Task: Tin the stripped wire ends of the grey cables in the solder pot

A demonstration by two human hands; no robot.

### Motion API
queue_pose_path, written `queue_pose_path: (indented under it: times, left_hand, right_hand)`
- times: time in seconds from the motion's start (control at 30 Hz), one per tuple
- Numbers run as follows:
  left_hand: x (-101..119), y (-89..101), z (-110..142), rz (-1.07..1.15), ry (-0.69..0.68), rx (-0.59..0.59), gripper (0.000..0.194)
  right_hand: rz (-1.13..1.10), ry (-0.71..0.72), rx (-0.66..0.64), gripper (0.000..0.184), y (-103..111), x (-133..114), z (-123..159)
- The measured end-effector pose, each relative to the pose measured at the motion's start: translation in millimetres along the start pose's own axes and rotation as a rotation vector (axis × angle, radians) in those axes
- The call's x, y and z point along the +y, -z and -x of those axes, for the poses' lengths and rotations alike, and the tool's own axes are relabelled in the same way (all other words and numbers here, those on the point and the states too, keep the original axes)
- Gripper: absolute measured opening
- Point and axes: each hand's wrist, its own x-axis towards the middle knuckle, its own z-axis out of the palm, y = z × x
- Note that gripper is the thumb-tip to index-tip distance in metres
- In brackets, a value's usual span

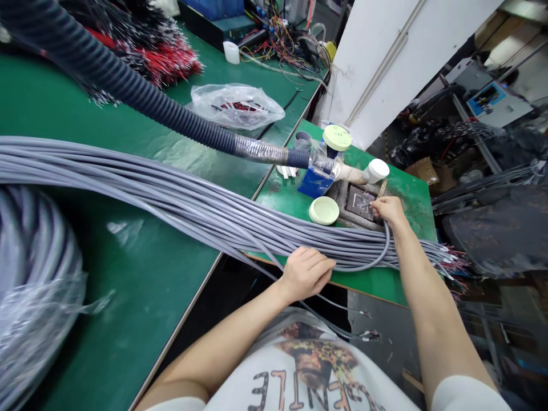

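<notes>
A thick bundle of grey cables lies across the bench, with stripped, multi-coloured wire ends at its right end. My right hand pinches one grey cable near its end. The thin wire tips reach over the shiny surface of a square solder pot. Curled at the near edge of the bundle is my left hand, its fingers closed around grey cable; how many strands it grips is hidden. Several loose cable ends hang below it.
A ribbed black hose crosses above the bench to a nozzle beside the pot. A pale open tub, a yellow-lidded jar and a white cup stand around it. A large cable coil sits at left.
</notes>
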Motion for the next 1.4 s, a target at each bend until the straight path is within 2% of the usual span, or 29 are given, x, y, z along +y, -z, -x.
queue_pose_path:
  times: [0.33,0.57,0.83,0.97,1.07,1.17,1.27,1.33,1.4]
  left_hand:
    - [-0.1,0.1,-0.4,-0.023,-0.02,0.001,0.019]
    - [0.5,0.4,-0.9,-0.026,-0.021,-0.002,0.017]
    - [0.1,0.5,-1.6,-0.038,-0.034,0.013,0.017]
    - [-0.6,-0.4,-0.4,-0.045,-0.023,0.018,0.015]
    - [2.0,0.9,-2.7,-0.007,0.002,0.041,0.013]
    - [10.8,0.4,-12.2,0.202,0.111,0.144,0.01]
    - [25.9,-7.8,-29.1,0.599,0.404,0.26,0.01]
    - [37.8,-17.2,-42.1,0.923,0.636,0.263,0.023]
    - [50.0,-27.1,-53.5,1.195,0.776,0.268,0.033]
  right_hand:
    - [0.006,0.064,0.005,0.022,12.3,-4.3,7.1]
    - [0.065,0.073,0.043,0.024,5.5,-0.2,3.3]
    - [0.038,0.074,0.038,0.024,2.5,-9.4,8.6]
    - [-0.026,0.098,0.029,0.023,16.1,-20.7,25.5]
    - [-0.124,0.125,0.012,0.022,29.6,-35.0,58.3]
    - [-0.32,0.144,-0.055,0.021,37.0,-51.9,105.5]
    - [-0.489,0.182,-0.124,0.024,34.6,-65.5,152.9]
    - [-0.569,0.2,-0.157,0.025,29.0,-70.3,177.7]
    - [-0.613,0.202,-0.173,0.025,22.3,-71.5,194.9]
